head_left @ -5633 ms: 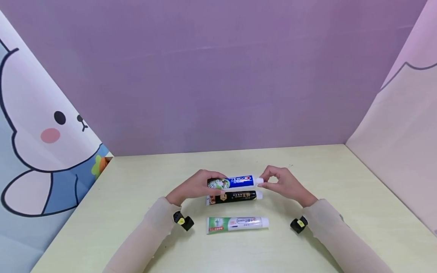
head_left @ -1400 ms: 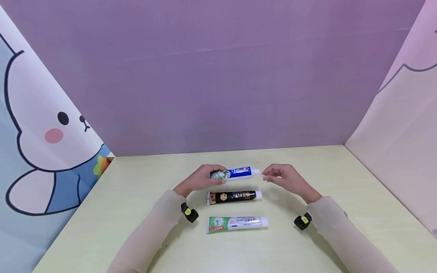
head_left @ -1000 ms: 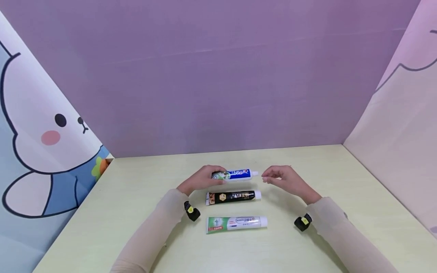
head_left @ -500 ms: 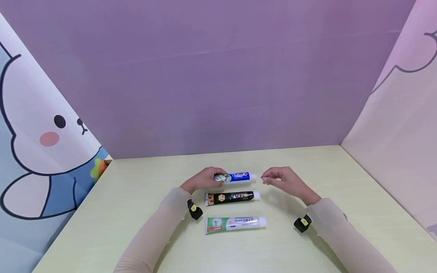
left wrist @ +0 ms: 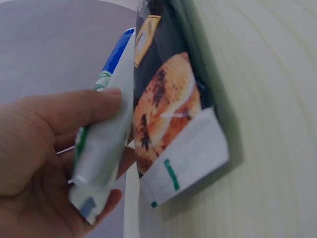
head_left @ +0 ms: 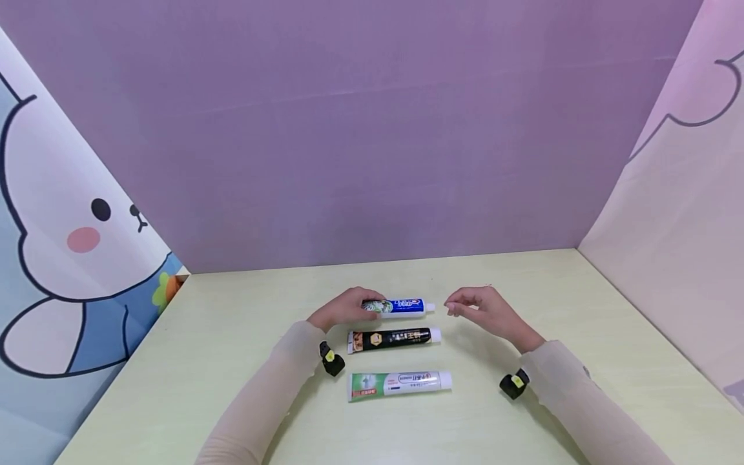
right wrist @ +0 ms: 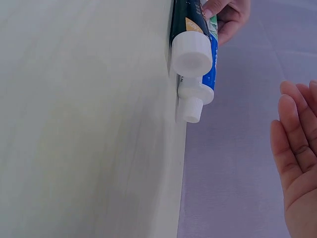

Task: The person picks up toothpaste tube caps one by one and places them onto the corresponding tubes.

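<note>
My left hand grips the tail end of a blue, white and green toothpaste tube, its narrow white cap pointing right. In the left wrist view the thumb lies along the tube's white back, with fingers on the other side. Right of the cap, apart from it, my right hand holds nothing; its fingers are loosely bent. A black toothpaste tube with a white cap lies just nearer to me. Nearest of the three is a green and white toothpaste tube.
The pale wooden table ends at a purple back panel. Cartoon-printed cloth stands on the left, pinkish cloth on the right. Both wrists wear small black cameras.
The right hand first touched the blue tube's cap, then came away from it. Over the last second the left hand has brought the tube down, closer to the black one.
</note>
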Demonstrator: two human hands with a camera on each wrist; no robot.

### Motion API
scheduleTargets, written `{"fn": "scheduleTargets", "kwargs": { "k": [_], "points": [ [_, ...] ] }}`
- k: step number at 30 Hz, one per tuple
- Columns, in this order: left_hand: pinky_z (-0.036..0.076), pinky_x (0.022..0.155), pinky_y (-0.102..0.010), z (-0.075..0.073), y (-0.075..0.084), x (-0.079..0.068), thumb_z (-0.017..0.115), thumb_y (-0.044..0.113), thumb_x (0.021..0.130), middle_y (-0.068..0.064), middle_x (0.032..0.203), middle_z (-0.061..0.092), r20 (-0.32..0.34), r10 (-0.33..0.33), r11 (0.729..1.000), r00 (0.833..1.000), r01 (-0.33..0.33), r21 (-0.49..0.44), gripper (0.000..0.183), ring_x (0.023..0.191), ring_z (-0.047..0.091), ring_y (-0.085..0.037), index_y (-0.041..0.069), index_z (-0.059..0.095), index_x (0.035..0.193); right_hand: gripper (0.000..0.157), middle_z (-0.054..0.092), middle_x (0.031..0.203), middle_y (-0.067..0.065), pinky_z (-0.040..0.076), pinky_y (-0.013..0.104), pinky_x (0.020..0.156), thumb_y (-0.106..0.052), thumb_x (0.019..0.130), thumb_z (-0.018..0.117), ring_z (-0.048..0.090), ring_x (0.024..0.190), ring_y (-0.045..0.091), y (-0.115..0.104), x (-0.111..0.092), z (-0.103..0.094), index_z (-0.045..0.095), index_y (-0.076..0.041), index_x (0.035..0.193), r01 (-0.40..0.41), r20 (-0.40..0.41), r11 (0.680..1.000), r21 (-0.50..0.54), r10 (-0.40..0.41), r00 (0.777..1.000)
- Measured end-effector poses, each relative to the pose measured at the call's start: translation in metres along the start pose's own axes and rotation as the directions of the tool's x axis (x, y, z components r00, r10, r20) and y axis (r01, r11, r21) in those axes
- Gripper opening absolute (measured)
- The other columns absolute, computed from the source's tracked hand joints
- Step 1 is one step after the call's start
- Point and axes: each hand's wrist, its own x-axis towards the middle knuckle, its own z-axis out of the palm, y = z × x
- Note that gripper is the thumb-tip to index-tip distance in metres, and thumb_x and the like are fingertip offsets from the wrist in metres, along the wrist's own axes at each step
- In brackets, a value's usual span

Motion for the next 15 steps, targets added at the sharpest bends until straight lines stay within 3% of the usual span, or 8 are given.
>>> {"fn": "scheduleTargets", "kwargs": {
  "k": [2, 7, 11, 15],
  "points": [
    [0.043, 0.096, -0.038, 0.000, 0.001, 0.001, 0.065, 0.010, 0.088, -0.010, 0.121, 0.062, -0.004, -0.006, 0.999, 1.000, 0.006, 0.033, 0.038, 0.110, 0.057, -0.022, 0.003, 0.059, 0.125, 0.009, 0.069, 0.078, 0.004, 0.051, 0.027, 0.070, 0.001, 0.090, 0.060, 0.065, 0.076, 0.034, -0.001, 0.000, 0.000, 0.067, 0.001, 0.094, -0.001, 0.000, 1.000, -0.003, 0.001, 1.000],
    [0.041, 0.099, -0.040, 0.001, 0.004, 0.002, 0.068, 0.005, 0.085, -0.010, 0.123, 0.061, -0.006, -0.046, 0.996, 0.999, 0.046, 0.079, 0.040, 0.116, 0.054, -0.025, 0.003, 0.059, 0.125, 0.009, 0.068, 0.078, 0.003, 0.051, 0.026, 0.069, 0.001, 0.090, 0.059, 0.065, 0.074, 0.025, 0.000, 0.001, 0.001, 0.067, 0.002, 0.093, 0.003, 0.003, 1.000, -0.018, -0.003, 1.000],
    [0.040, 0.100, -0.040, 0.003, 0.005, 0.002, 0.069, 0.004, 0.084, -0.010, 0.122, 0.061, -0.001, -0.064, 0.992, 0.998, 0.064, 0.108, 0.042, 0.115, 0.054, -0.025, 0.002, 0.060, 0.124, 0.010, 0.069, 0.079, 0.004, 0.051, 0.026, 0.070, 0.001, 0.090, 0.059, 0.065, 0.075, 0.026, 0.018, 0.002, 0.004, 0.068, 0.001, 0.095, 0.008, 0.001, 1.000, -0.012, -0.008, 1.000],
    [0.042, 0.098, -0.040, 0.000, 0.007, 0.000, 0.069, 0.004, 0.084, -0.010, 0.121, 0.061, -0.005, -0.062, 0.993, 0.998, 0.062, 0.100, 0.041, 0.113, 0.055, -0.025, 0.002, 0.060, 0.124, 0.010, 0.069, 0.081, 0.000, 0.051, 0.027, 0.072, -0.003, 0.090, 0.061, 0.065, 0.077, 0.017, 0.034, 0.002, 0.005, 0.068, -0.004, 0.097, 0.023, 0.005, 0.999, -0.046, -0.023, 1.000]
  ]
}}
